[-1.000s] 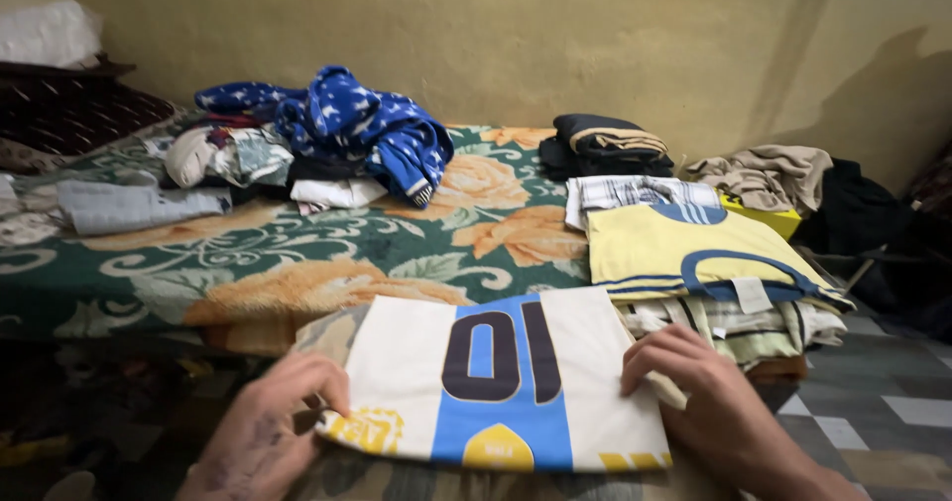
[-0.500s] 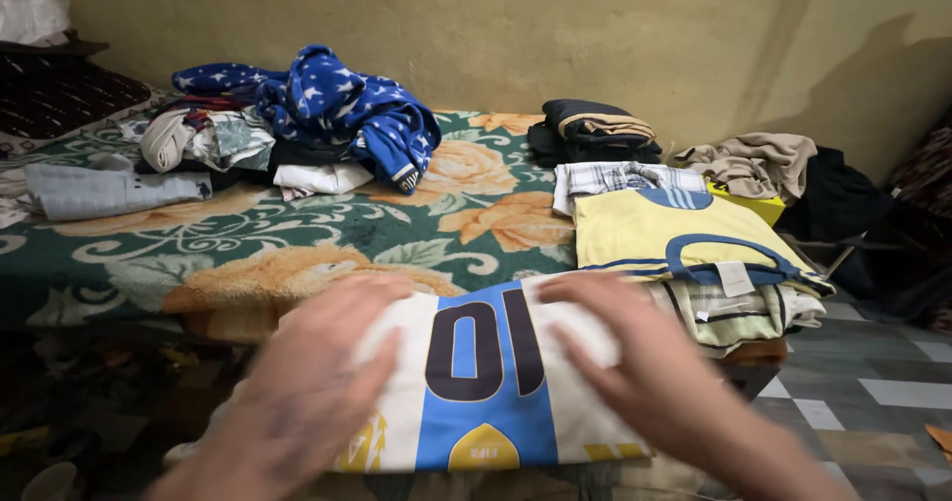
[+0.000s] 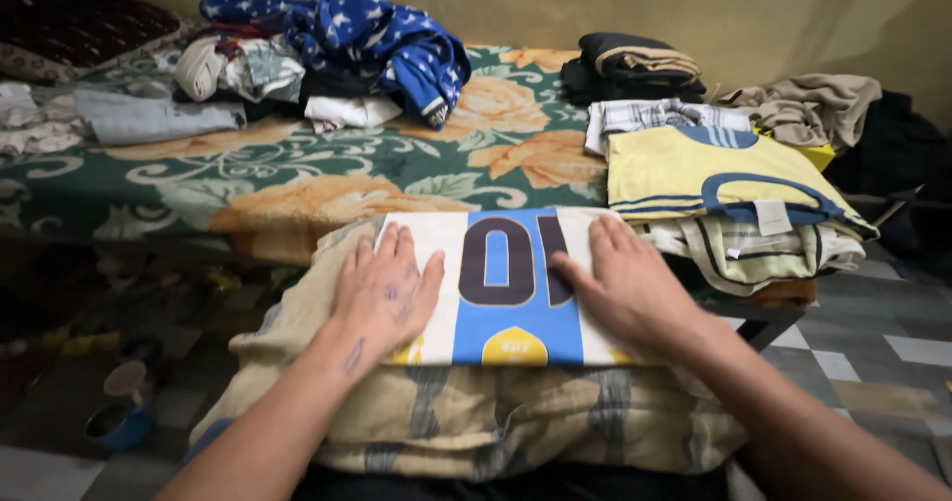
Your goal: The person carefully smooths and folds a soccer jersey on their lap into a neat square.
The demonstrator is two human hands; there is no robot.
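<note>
Both hands flat, fingers spread, gripping nothing: left hand [image 3: 385, 291] & right hand [image 3: 623, 285] press on the folded white/blue jersey [image 3: 506, 288], which lies on a beige checked cloth [image 3: 476, 417] at the bed's near edge. Just right: stack w/ yellow shirt [image 3: 714, 172] on top. Further back on floral bedsheet [image 3: 297, 179]: blue star-print garment [image 3: 382, 40], dark folded clothes [image 3: 630, 64].

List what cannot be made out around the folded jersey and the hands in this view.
- Folded jersey: side areas hidden under left hand and right hand, head view.
- Cushion beneath: near end hidden by the forearms.
- Cup on the floor: contents too dark.
- Blue garment: top cut off.
</note>
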